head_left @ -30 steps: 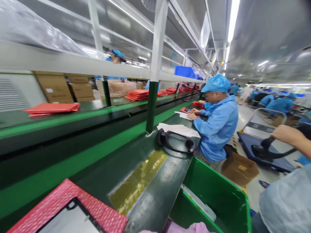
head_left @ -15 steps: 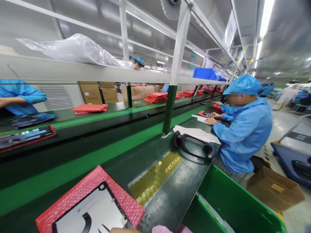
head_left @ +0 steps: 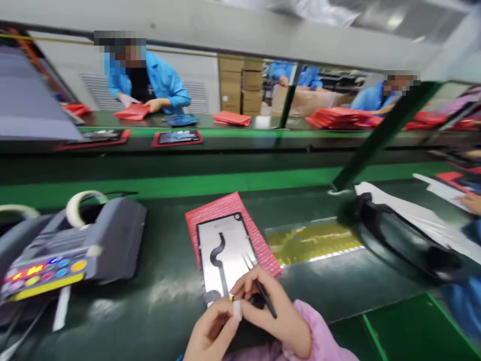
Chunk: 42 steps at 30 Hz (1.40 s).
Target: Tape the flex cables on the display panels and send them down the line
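Observation:
A flat grey panel with a black rim (head_left: 224, 253) lies on a red bubble-wrap sheet (head_left: 225, 210) on the dark green bench in front of me. My right hand (head_left: 276, 313), in a pink sleeve, is closed around thin black tweezers (head_left: 266, 298) at the panel's near end. My left hand (head_left: 210, 331) is beside it, fingers pinched around a small white piece (head_left: 237, 310) over the panel's near edge. The two hands touch each other.
A grey tape dispenser with coloured buttons (head_left: 71, 248) stands at left. A yellow patch (head_left: 313, 239) and a black looped strap (head_left: 398, 240) lie to the right, a green bin (head_left: 417, 328) at lower right. People in blue coats work across the conveyor with red sheets (head_left: 232, 118).
The view swung left and down from the co-worker's aisle to the bench. The panel on red wrap came to the middle and both my hands came into view at its near edge.

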Motion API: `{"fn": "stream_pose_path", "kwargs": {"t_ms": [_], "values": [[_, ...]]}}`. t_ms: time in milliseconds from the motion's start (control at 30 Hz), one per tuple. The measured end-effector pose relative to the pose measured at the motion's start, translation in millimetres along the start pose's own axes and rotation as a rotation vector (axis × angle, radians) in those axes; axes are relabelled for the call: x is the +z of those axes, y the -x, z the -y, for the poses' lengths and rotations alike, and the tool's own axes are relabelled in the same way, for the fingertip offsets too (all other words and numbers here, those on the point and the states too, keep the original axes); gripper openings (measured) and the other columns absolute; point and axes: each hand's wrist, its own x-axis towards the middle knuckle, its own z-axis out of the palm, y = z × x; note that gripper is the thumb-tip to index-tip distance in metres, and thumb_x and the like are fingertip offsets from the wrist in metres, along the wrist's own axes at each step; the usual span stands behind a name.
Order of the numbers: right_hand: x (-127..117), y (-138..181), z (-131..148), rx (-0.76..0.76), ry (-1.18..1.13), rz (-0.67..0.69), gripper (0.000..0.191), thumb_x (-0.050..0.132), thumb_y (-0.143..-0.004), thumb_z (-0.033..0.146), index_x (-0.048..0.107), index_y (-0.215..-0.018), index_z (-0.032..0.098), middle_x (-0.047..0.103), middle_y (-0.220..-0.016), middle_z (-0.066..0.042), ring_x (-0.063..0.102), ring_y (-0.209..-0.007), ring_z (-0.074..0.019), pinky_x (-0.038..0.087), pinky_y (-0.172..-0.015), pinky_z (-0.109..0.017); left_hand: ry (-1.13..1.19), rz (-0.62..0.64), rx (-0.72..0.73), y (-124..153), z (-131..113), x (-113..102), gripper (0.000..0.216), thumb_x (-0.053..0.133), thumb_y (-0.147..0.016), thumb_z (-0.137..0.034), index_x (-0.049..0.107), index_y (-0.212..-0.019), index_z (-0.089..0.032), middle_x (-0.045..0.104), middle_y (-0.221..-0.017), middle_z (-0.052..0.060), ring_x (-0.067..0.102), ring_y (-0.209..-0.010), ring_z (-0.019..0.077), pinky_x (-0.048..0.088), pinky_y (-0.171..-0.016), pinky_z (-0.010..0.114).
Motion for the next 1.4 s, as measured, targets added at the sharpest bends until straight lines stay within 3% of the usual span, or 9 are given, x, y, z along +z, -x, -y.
{"fn": "stream_pose_path", "kwargs": {"t_ms": [233,600,767,867,967,1067,1133,1233,1400], "values": [[-6.7,6.3,2.8,0.042,0.019,0.037,0.017,0.065,-0.09,0.018,0.049,-0.088,0.025,0.072,-0.099,-0.004,0.064,-0.085,-0.017,0.048,-0.078,-0.031,0.184,0.057,-0.011,1.4,6.1,3.4,0.043,0.064,-0.091,-0.062,0.063,-0.08,-0.02,0.05,-0.066,-0.003,0.045,-0.063,0.0127,0.041,-0.065,0.024],[0.2,1.8,4.8,0.076,0.042,0.069,0.021,0.065,-0.083,0.011,0.049,-0.087,0.025,0.071,-0.093,-0.001,0.061,-0.078,-0.0148,0.046,-0.072,-0.028,0.09,0.057,-0.003,0.9,-5.2,1.9,0.043,0.067,-0.088,-0.062,0.066,-0.08,-0.02,0.053,-0.07,-0.001,0.048,-0.066,0.0143,0.044,-0.065,0.026],[4.8,6.5,-0.2,0.088,0.0,-0.03,0.024,0.071,-0.089,0.025,0.047,-0.082,0.024,0.067,-0.083,0.0,0.054,-0.071,-0.0142,0.045,-0.069,-0.028,-0.005,0.053,0.232,2.4,-1.9,0.6,0.026,0.063,-0.097,-0.045,0.07,-0.086,-0.022,0.061,-0.076,0.002,0.055,-0.071,0.0153,0.046,-0.067,0.026],[6.1,5.1,-6.9,0.162,-0.203,-0.041,0.036,0.076,-0.087,0.037,0.043,-0.081,0.025,0.063,-0.077,0.002,0.051,-0.061,-0.0122,0.042,-0.057,-0.025,-0.061,0.063,0.449,3.2,-2.5,-1.7,0.014,0.059,-0.1,-0.031,0.069,-0.092,-0.025,0.059,-0.075,0.0,0.055,-0.07,0.0146,0.046,-0.066,0.025],[-1.8,2.8,-7.4,0.215,-0.396,-0.037,0.041,0.079,-0.085,0.043,0.042,-0.084,0.026,0.067,-0.085,0.001,0.059,-0.068,-0.0141,0.042,-0.053,-0.023,-0.076,0.083,0.531,4.4,-5.9,-4.7,0.016,0.055,-0.102,-0.028,0.067,-0.091,-0.026,0.057,-0.072,0.0,0.056,-0.069,0.0155,0.047,-0.066,0.027],[-13.9,4.6,3.5,0.152,-0.253,0.033,0.042,0.086,-0.08,0.038,0.045,-0.086,0.026,0.073,-0.106,-0.004,0.066,-0.095,-0.0195,0.051,-0.078,-0.031,-0.211,0.06,0.497,5.3,-8.7,-7.0,0.017,0.056,-0.101,-0.027,0.066,-0.087,-0.024,0.061,-0.073,0.002,0.057,-0.07,0.0169,0.047,-0.066,0.028],[-17.7,6.4,12.9,0.127,-0.06,0.144,0.041,0.087,-0.08,0.035,0.047,-0.082,0.025,0.075,-0.105,-0.006,0.068,-0.096,-0.0218,0.051,-0.087,-0.036,-0.305,0.027,0.449,5.3,-9.4,-7.4,0.015,0.058,-0.099,-0.026,0.067,-0.088,-0.023,0.063,-0.074,0.002,0.058,-0.069,0.0168,0.047,-0.065,0.028],[-15.1,2.6,22.2,0.101,0.129,0.18,0.04,0.079,-0.087,0.038,0.044,-0.074,0.025,0.077,-0.089,-0.005,0.069,-0.083,-0.0214,0.051,-0.08,-0.037,-0.349,-0.019,0.373,4.3,-8.7,-7.4,0.017,0.059,-0.098,-0.029,0.069,-0.087,-0.022,0.062,-0.072,0.002,0.059,-0.067,0.017,0.047,-0.064,0.027],[-10.7,-30.7,24.0,0.116,0.035,0.182,0.041,0.074,-0.09,0.043,0.039,-0.077,0.026,0.071,-0.086,-0.002,0.067,-0.082,-0.0189,0.051,-0.077,-0.034,-0.216,-0.146,0.238,1.3,-2.5,-15.7,0.022,0.058,-0.098,-0.036,0.073,-0.104,-0.022,0.065,-0.077,0.002,0.062,-0.068,0.0166,0.05,-0.065,0.026]]}}
